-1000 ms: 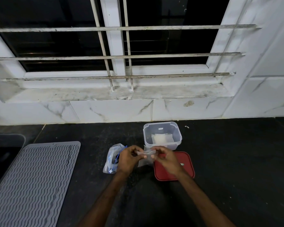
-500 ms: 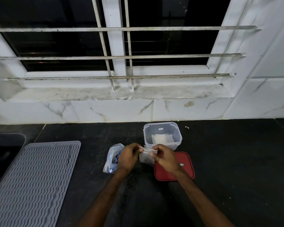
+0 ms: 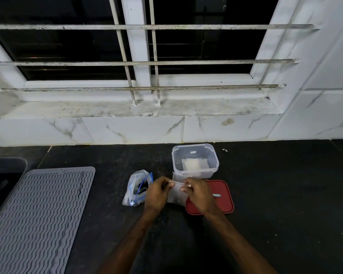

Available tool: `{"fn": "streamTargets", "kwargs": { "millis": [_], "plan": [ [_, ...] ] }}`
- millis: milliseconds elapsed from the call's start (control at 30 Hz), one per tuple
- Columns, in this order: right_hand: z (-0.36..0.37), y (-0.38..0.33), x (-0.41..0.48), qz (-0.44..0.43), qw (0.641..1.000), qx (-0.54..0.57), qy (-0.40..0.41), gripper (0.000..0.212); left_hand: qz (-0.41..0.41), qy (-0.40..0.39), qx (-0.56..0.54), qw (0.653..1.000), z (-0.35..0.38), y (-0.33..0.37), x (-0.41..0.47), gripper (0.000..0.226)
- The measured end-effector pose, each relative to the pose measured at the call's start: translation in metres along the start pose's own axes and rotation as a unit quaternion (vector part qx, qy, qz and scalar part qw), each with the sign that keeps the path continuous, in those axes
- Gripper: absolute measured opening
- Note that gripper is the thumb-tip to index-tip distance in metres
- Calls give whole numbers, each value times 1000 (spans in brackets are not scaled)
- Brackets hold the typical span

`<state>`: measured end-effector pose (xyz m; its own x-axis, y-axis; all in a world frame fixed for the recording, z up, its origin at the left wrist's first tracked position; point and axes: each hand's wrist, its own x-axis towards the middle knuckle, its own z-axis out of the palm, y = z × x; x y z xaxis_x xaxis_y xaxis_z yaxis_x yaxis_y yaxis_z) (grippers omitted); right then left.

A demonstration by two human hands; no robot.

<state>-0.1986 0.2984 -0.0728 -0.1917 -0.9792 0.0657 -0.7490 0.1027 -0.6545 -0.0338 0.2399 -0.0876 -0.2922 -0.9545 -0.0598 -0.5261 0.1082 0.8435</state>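
Observation:
A small clear zip bag with pale contents hangs between my hands above the dark counter. My left hand pinches the left end of its top strip. My right hand pinches the right end. Just behind stands an uncovered clear plastic container with another filled pouch lying inside. Its red lid lies flat on the counter under my right hand. A crumpled bag with blue zip strips sits left of my left hand.
A grey ribbed drying mat covers the counter's left side, with a sink edge beyond it. White marble tiles and a barred window sill close the back. Bare black counter stretches to the right.
Both hands have kept their pinch on the small bag's top strip and shifted slightly along it. The bag hangs a little lower and flatter than half a second ago.

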Motion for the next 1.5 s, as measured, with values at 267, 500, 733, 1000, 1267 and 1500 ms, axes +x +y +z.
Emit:
{"fn": "streamTargets", "kwargs": {
  "millis": [267, 500, 733, 1000, 1267, 1500],
  "plan": [
    [11, 23, 12, 104, 993, 61, 10, 16, -48, -48, -97, 993, 11, -18, 15, 48],
    [30, 17, 21, 163, 978, 102, 86, 23, -113, -129, -45, 984, 21, -31, 32, 64],
    [-6, -2, 19, 126, 980, -1, 155, 24, -100, -116, -22, 988, 27, -40, 36, 38],
    [-31, 45, 110, 124, 980, -144, -51, 23, -44, -47, -7, 998, 20, -24, 45, 50],
    [-27, 53, 136, 116, 938, -269, -183, 54, -13, -4, 28, 1000, 12, -17, 33, 41],
    [-38, 48, 135, 118, 933, -303, -156, 45, -3, 27, 20, 999, 11, -18, 22, 38]
  ]
}}
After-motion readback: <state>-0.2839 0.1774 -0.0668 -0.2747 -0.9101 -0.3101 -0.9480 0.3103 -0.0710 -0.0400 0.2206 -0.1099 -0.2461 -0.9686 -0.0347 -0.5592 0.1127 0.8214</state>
